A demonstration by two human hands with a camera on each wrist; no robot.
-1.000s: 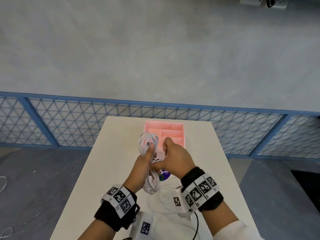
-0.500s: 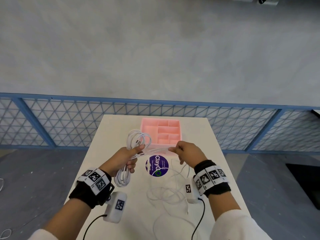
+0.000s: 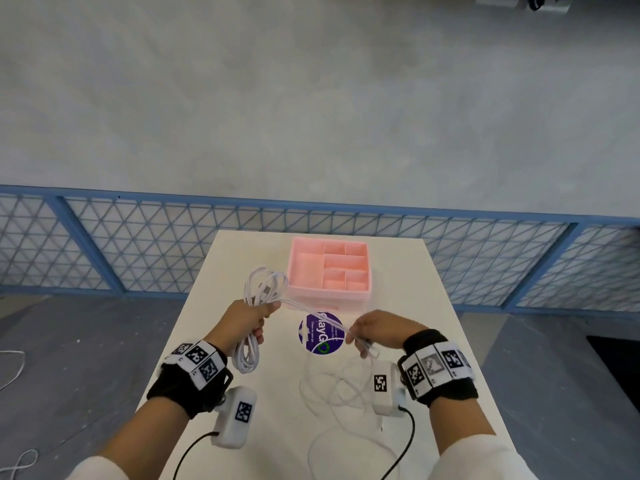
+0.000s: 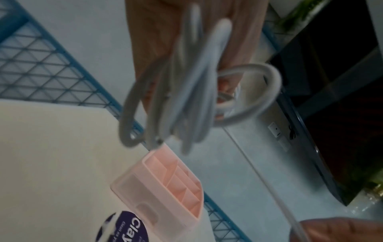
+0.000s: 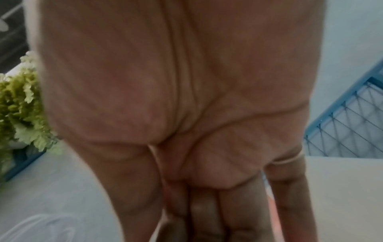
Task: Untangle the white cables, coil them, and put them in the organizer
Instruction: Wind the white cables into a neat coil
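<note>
Centrally: sticker (image 3: 321, 333) before organizer (image 3: 329, 270), loose cable (image 3: 332, 386) nearby; left hand (image 3: 246, 318) gripping coil (image 3: 258, 289), right hand (image 3: 377, 330) pinching strand (image 3: 311, 310).

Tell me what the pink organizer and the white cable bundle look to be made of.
Pink organizer: likely moulded plastic, matte; thin uniform walls and dividers, one even colour.
White cable bundle: looks like rubbery plastic sheathing, smooth and slightly glossy; it bends into soft loops in the left hand.

a white table (image 3: 242, 427) carries a pink organizer (image 3: 329, 271) near its far edge. a round purple sticker (image 3: 320, 336) sits mid-table, and loose white cables (image 3: 332, 393) sprawl on the near part.
</note>
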